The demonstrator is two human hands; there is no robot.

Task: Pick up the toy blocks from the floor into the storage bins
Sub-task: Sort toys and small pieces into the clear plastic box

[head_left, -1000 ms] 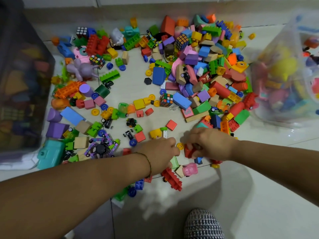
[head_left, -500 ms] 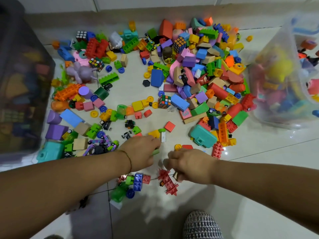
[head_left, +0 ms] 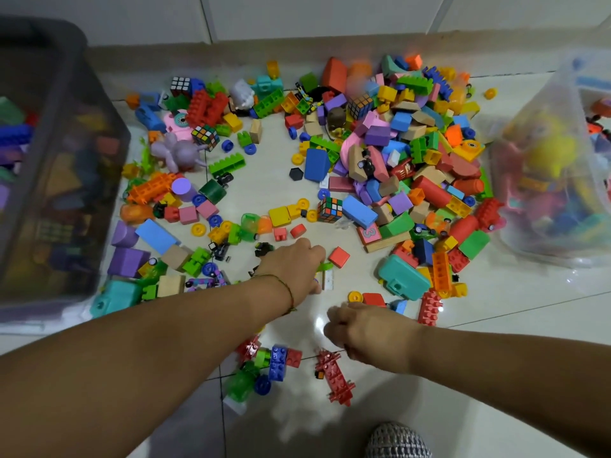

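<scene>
Colourful toy blocks (head_left: 396,166) lie heaped across the tiled floor. My left hand (head_left: 294,266) reaches down at the near edge of the pile, fingers curled over small pieces; a green piece (head_left: 325,266) sticks out from under the fingertips, next to a red square tile (head_left: 339,256). My right hand (head_left: 367,332) sits knuckles up just below a yellow wheel (head_left: 355,296) and a red block (head_left: 373,298), fingers curled down onto something hidden. A long red brick (head_left: 335,375) lies close under it. A dark grey storage bin (head_left: 76,133) stands at the left, a clear one (head_left: 515,246) at the right.
Both bins hold toys. A cluster of blue, red and green bricks (head_left: 274,361) lies under my left forearm. A teal toy case (head_left: 403,277) sits right of my hands. A grey shoe tip (head_left: 398,441) shows at the bottom edge. The wall runs along the back.
My hands have parted. The left moved up and left onto the green piece. The right drew back toward me, covering the spot where a pink figure lay.
</scene>
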